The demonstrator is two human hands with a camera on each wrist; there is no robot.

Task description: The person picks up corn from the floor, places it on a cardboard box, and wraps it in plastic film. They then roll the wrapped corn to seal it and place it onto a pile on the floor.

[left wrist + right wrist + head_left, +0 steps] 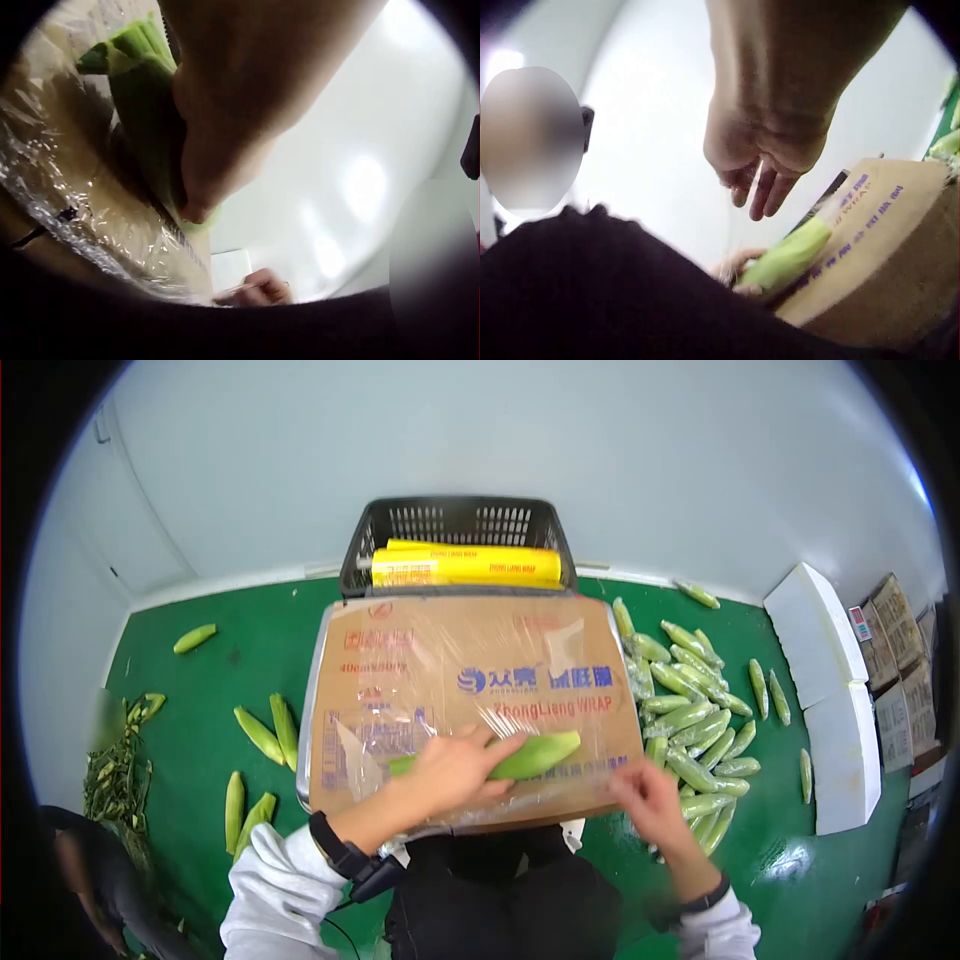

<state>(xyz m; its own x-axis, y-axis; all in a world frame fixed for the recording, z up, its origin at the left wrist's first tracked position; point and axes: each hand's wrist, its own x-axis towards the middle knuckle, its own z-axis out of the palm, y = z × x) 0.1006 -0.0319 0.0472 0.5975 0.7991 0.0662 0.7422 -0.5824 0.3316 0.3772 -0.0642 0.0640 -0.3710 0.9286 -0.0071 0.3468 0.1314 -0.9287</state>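
An ear of corn (540, 755) in its green husk lies crosswise on a cardboard box (625, 735) with blue and red print. My left hand (455, 768) grips the corn from above, its fingers round the husk; the trimmed stem end (139, 49) sticks out in the left wrist view. Clear cling film (90, 217) covers part of the cardboard beneath the corn, wrinkled and shiny along the front edge. At the box's front right corner, my right hand (650, 800) pinches the film's edge, with a thin strand running from its fingers in the right wrist view.
Several film-wrapped ears (690, 710) are heaped on the green surface to the right. Unwrapped ears (260, 735) lie at the left. Behind the box, a black basket (460, 510) holds yellow wrap rolls (465, 565). A white foam panel (835, 710) stands far right.
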